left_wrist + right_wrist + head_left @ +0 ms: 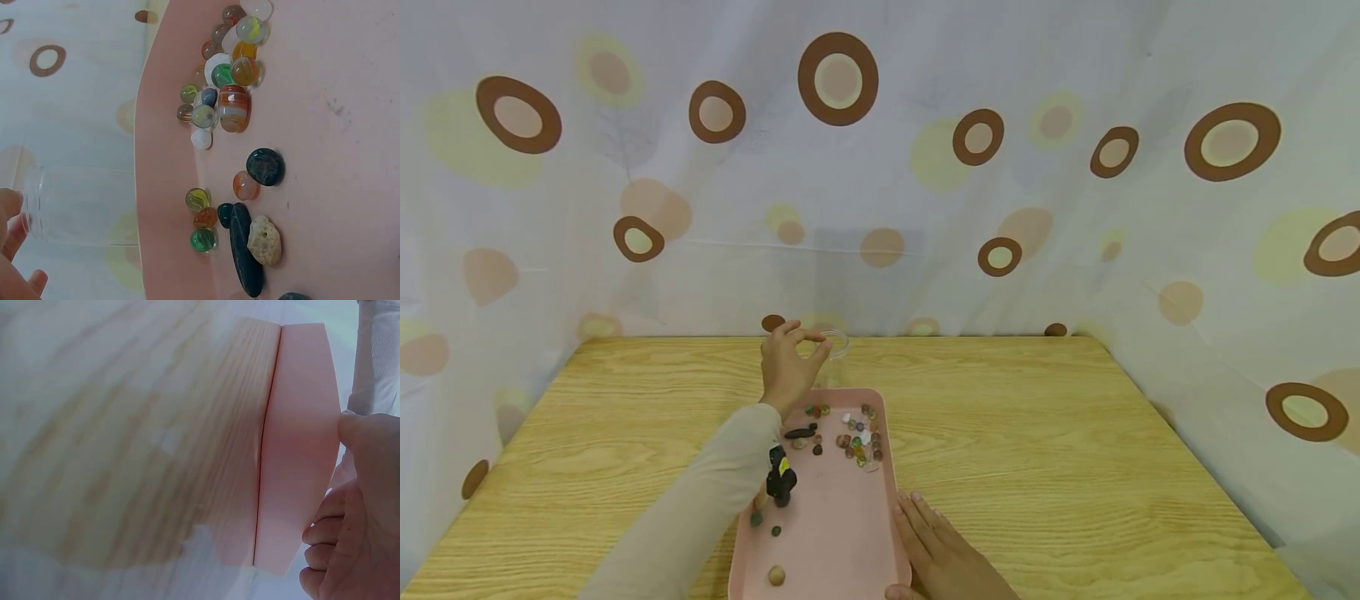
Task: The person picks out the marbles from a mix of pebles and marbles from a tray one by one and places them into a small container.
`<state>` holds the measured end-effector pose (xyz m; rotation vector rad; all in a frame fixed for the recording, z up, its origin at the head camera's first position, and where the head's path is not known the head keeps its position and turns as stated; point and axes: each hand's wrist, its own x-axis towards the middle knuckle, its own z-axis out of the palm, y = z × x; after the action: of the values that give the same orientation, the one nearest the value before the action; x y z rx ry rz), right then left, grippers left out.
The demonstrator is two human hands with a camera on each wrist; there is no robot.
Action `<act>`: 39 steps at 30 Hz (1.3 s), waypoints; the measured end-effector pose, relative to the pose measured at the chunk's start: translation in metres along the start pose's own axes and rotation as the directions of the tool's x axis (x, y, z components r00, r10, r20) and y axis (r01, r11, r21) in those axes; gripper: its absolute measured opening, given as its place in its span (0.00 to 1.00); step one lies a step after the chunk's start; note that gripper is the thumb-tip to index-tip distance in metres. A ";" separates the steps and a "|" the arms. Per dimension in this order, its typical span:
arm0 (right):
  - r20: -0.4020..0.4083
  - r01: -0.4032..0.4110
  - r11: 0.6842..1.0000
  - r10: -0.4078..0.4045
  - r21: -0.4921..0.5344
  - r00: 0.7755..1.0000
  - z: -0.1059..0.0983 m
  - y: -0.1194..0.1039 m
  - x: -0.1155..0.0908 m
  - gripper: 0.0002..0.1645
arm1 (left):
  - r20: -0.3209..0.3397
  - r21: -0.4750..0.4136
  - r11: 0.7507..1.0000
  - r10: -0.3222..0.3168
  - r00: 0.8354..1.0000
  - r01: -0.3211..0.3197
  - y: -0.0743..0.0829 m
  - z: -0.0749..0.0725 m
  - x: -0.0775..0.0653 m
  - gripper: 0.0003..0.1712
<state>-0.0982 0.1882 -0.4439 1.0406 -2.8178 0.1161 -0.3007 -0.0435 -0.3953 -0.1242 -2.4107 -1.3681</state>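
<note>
My left hand [790, 367] reaches past the far end of a pink tray [842, 533]. Its thumb and forefinger come together at the rim of a clear jar [81, 206], pinching it as far as the views show. The jar stands upright behind the tray and is hard to make out against the curtain. Against the tray's near right side rests my right hand [936, 550], fingers straight and side by side along the outer wall, with the thumb at the rim. Glass marbles [245, 70], a long dark stone [244, 250] and a pale rough stone [265, 240] lie in the tray.
Several marbles and pebbles gather at the tray's far right corner, among them a striped barrel-shaped stone [233, 108]. A round tan stone [777, 575] lies near the front left. The wooden table [1045, 467] ends at a patterned curtain [895, 167] behind.
</note>
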 end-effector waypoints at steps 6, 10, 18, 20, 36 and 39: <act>-0.002 0.003 1.000 -0.004 -0.017 1.000 0.001 0.001 -0.001 0.45 | -0.002 0.001 1.000 -0.003 1.000 0.003 0.002 -0.001 -0.001 0.14; 0.001 0.004 1.000 -0.004 -0.011 1.000 0.002 0.001 -0.001 0.46 | 0.003 0.003 1.000 -0.007 1.000 0.007 0.003 -0.002 -0.001 0.15; -0.001 -0.001 1.000 0.001 -0.001 1.000 0.001 0.001 -0.001 0.46 | 0.020 -0.001 1.000 -0.010 1.000 0.010 0.002 -0.003 -0.002 0.15; 0.001 -0.002 1.000 0.002 -0.005 1.000 0.001 0.001 -0.001 0.46 | 0.026 0.004 1.000 -0.011 1.000 0.011 0.003 -0.003 -0.001 0.15; 0.013 -0.006 1.000 0.006 0.011 1.000 0.000 0.000 0.001 0.45 | 0.259 -0.031 0.911 0.405 0.877 -0.412 0.027 -0.010 -0.018 0.17; 0.018 -0.007 1.000 0.007 0.016 1.000 -0.001 -0.001 0.000 0.45 | 0.411 -0.030 0.853 0.486 0.772 -0.521 0.028 -0.011 -0.029 0.21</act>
<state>-0.0980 0.1873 -0.4432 1.0408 -2.8418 0.1313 -0.2638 -0.0350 -0.3773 -1.0545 -2.4735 -1.0519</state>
